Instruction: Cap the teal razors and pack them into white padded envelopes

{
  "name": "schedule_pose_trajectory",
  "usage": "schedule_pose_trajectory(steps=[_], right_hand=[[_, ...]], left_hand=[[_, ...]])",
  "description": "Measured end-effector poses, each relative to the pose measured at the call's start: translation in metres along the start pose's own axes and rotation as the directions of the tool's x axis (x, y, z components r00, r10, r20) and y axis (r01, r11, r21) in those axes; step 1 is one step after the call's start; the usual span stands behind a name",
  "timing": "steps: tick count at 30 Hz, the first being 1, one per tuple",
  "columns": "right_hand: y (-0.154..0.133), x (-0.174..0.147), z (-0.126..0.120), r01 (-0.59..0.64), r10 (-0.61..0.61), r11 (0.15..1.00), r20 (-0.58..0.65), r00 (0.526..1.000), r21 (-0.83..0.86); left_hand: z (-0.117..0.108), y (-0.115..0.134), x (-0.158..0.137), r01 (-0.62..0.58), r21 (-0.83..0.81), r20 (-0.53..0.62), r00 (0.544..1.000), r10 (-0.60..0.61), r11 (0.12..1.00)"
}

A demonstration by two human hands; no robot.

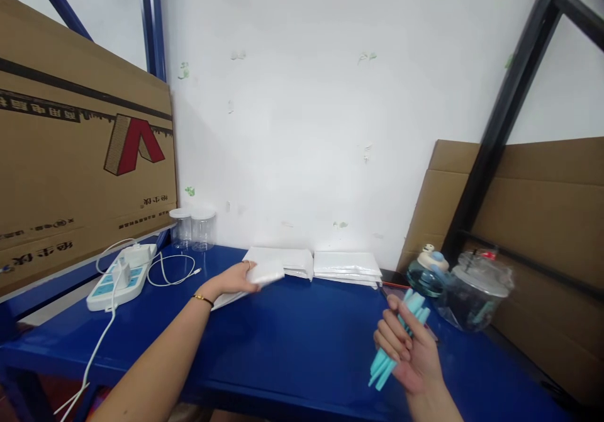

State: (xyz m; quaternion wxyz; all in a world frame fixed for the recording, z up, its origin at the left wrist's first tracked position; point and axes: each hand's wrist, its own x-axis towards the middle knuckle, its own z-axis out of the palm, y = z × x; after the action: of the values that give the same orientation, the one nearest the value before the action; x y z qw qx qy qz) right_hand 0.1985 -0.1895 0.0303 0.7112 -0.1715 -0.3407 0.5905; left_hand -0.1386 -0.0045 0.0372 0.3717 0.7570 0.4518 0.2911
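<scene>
In the view from my head, I think of the desk as a clock, with twelve o'clock by the wall. I would say I am part way through. At twelve o'clock one white stack lies flat, and at one o'clock a second white stack lies right beside it. Those two look done, though I can't be sure. The white packet and the blue-green sticks are in my hands and not put down, so that part looks left to do.

My left hand is at ten o'clock. It is nearly closed, with thumb and fingers pinching the end of the white packet. The packet sticks out toward the stacks. Another white sheet peeks out under my hand. It is blurry, so I can't tell if it is part of the packet.

My right hand is up at three o'clock. My fingers curl round the bunch of sticks, which lean in my grip and poke out at both ends.

Near ten o'clock, by the wall, are two clear jars. The power strip sits at nine o'clock. A big jar in a clear bag sits between two and three.
</scene>
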Motion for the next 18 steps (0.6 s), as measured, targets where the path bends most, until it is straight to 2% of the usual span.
schedule_pose_trajectory(steps=[1, 2, 3, 5, 6, 7, 9, 10, 13, 15, 18], right_hand=[[-0.003, 0.001, 0.002, 0.029, -0.030, 0.999, -0.020, 0.999, -0.036], [-0.006, 0.001, 0.005, 0.068, -0.071, 0.995, -0.038, 0.997, -0.077], [-0.009, 0.001, 0.009, 0.112, -0.119, 0.987, -0.051, 0.992, -0.118], [-0.016, 0.001, 0.022, 0.225, -0.239, 0.955, -0.052, 0.970, -0.193], [-0.019, 0.001, 0.030, 0.288, -0.303, 0.932, -0.039, 0.952, -0.222], [-0.021, 0.000, 0.040, 0.352, -0.367, 0.904, -0.014, 0.930, -0.243], [-0.022, -0.003, 0.060, 0.473, -0.473, 0.841, 0.067, 0.879, -0.262], [-0.020, -0.005, 0.069, 0.522, -0.510, 0.811, 0.117, 0.852, -0.265], [-0.010, -0.006, 0.092, 0.602, -0.531, 0.746, 0.292, 0.795, -0.283], [-0.003, -0.002, 0.098, 0.626, -0.506, 0.716, 0.386, 0.771, -0.310], [-0.002, 0.011, 0.100, 0.660, -0.495, 0.673, 0.460, 0.737, -0.334]], left_hand=[[0.002, 0.012, 0.002, -0.029, -0.180, -0.063, 0.998, 0.018, 0.983], [0.006, 0.025, 0.006, -0.068, -0.389, -0.145, 0.989, 0.012, 0.919], [0.011, 0.038, 0.009, -0.104, -0.602, -0.230, 0.972, -0.048, 0.792], [0.024, 0.061, 0.016, -0.170, -0.884, -0.288, 0.932, -0.220, 0.436], [0.033, 0.071, 0.019, -0.187, -0.943, -0.271, 0.911, -0.311, 0.274], [0.043, 0.078, 0.021, -0.161, -0.978, -0.199, 0.905, -0.376, 0.131], [0.066, 0.087, 0.024, -0.068, -0.993, -0.020, 0.897, -0.443, -0.094], [0.078, 0.090, 0.024, -0.023, -0.983, 0.059, 0.896, -0.439, -0.180], [0.111, 0.093, 0.020, 0.066, -0.941, 0.211, 0.881, -0.423, -0.332], [0.128, 0.094, 0.015, 0.111, -0.924, 0.266, 0.875, -0.405, -0.367], [0.145, 0.098, 0.006, 0.195, -0.905, 0.334, 0.877, -0.345, -0.379]])
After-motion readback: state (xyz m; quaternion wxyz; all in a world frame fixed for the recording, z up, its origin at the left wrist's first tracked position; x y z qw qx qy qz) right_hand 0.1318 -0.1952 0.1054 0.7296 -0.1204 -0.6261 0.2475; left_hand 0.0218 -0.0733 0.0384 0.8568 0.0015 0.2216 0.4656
